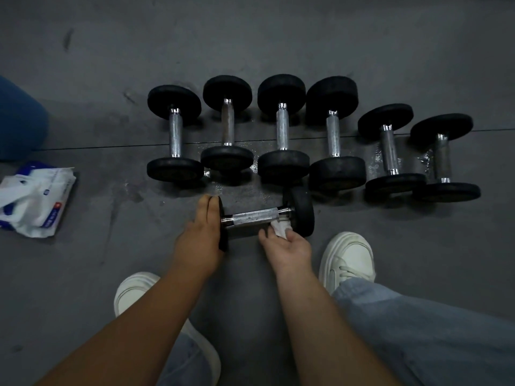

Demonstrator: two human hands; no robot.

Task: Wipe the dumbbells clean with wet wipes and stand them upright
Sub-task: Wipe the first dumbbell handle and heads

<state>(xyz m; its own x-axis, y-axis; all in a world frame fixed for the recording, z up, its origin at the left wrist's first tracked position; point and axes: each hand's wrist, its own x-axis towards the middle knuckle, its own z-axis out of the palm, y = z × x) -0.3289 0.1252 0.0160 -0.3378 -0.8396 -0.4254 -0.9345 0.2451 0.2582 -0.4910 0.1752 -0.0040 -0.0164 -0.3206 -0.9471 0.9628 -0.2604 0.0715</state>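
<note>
Black rubber and chrome all over the head feed, lol. Step in hand, as I read it: wiping, no standing up yet. The dumbbell (255, 215) being cleaned lies on its side across the grey floor (278, 37), just ahead of the white shoes (348, 257) and near the row. The left hand (204, 232) sits flat against the outer face of its left head, fingers fairly straight, bracing it. The right hand (287, 246) pinches a bunched white wet wipe (280, 227), pressed to the handle's right end, right by the other head.

Next move, my guess: drag the wipe along the knurling, do both heads, then tip it up onto one head. It's round, so it'll want to roll unless that left hand holds firm.

Count: seven dumbbells total, this one plus a row of six (282, 129) beyond it (upright or lying, I honestly can't tell from this angle). One wipe in hand, one opened wipe pack (36, 196) off to the left, two shoes.
</note>
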